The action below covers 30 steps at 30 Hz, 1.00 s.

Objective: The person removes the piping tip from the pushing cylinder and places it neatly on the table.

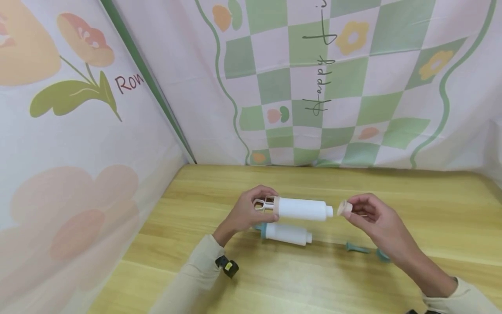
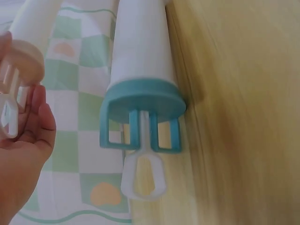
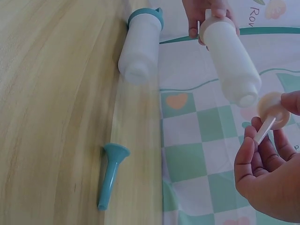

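My left hand (image 1: 244,214) grips a white plastic cylinder (image 1: 302,209) by its beige collar (image 1: 276,206), which has loop handles; the cylinder lies level above the table, its narrow tip pointing right. Just off that tip, my right hand (image 1: 379,220) pinches a small beige cup-shaped piece (image 1: 344,208) between thumb and fingers. In the right wrist view this beige piece (image 3: 273,111) shows a pale flat stem. Below the held cylinder, a second white cylinder (image 1: 288,234) rests on the table. The left wrist view shows its teal looped cap (image 2: 145,96) and white pull ring (image 2: 161,180).
A teal flared nozzle (image 1: 357,248) lies on the wooden table (image 1: 219,183) below my right hand. Partly hidden by the right wrist is another teal piece (image 1: 383,256). Printed cloth (image 1: 219,109) hangs behind and to the left of the table.
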Tool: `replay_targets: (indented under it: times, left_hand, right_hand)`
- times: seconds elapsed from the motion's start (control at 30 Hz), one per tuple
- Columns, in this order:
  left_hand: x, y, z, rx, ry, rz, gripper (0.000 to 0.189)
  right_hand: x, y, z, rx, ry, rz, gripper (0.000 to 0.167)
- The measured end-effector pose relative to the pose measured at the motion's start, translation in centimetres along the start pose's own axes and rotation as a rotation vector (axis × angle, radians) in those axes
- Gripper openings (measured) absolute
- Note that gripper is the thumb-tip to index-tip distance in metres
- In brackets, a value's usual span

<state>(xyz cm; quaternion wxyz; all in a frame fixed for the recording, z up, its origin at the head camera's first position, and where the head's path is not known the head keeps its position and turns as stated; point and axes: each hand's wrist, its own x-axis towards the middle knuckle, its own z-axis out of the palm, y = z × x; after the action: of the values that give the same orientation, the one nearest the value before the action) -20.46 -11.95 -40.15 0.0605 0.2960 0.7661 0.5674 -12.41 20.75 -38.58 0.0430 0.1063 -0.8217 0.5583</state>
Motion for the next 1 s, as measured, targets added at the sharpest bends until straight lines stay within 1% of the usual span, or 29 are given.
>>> replay_targets:
  times: [0.2,0.33,0.5,0.7,0.83,0.9,1.0]
  left_hand:
    - [1.0,-0.2,-0.8,0.044,-0.022,-0.005,0.046]
    - [1.5,-0.6,-1.4,0.060,-0.036,-0.005,0.044]
    - [2.5,-1.0,-1.8,0.103,-0.068,0.003,0.042]
    - [3.3,-2.2,-2.9,0.200,-0.068,-0.006,0.041]
    - [4.5,-3.2,-3.2,0.230,-0.094,-0.020,0.042]
    - [5.0,-3.5,-3.2,0.243,-0.102,-0.027,0.041]
    - [5.6,-3.9,-3.6,0.265,-0.082,-0.054,0.042]
  right_hand:
    - [0.1,0.1,-0.2,-0.002,0.012,-0.011,0.031]
    - [0.2,0.3,0.0,0.024,-0.003,0.006,0.033]
    - [0.0,0.3,-0.2,0.014,-0.002,0.020,0.034]
    - [0.2,0.4,-0.2,-0.012,-0.022,0.033,0.035]
    - [0.2,0.6,-0.6,-0.052,-0.024,0.045,0.036]
    - [0.2,0.7,-0.7,-0.060,-0.018,0.037,0.035]
    - [0.5,1.0,-0.5,-0.050,-0.018,0.017,0.034]
